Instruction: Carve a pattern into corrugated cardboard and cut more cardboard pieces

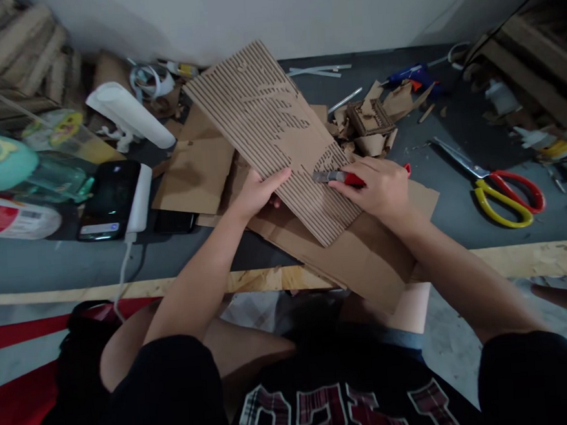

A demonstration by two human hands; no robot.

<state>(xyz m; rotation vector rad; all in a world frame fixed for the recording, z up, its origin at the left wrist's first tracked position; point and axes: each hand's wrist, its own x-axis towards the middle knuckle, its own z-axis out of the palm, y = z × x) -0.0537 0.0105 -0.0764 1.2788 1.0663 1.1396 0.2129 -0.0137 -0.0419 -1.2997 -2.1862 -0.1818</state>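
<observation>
- The left grip (257, 193) was closed on the near-left edge of the ribbed cardboard (227, 106), thumb on top and fingers underneath, presumably to steady it.
- The right grip (382, 183) was wrapped around a red-handled tool (326, 176), its metal end at the ribs, probably for close control.
- The ribbed cardboard slanted between both grips and away beyond them, its ribs patchy around a smooth area.
- Flat cardboard (378, 257) lay below the grips, perhaps as backing.
- Right of the right grip, scissors (479, 171) rested well apart on the counter (459, 229), seemingly leaving elbow room.
</observation>
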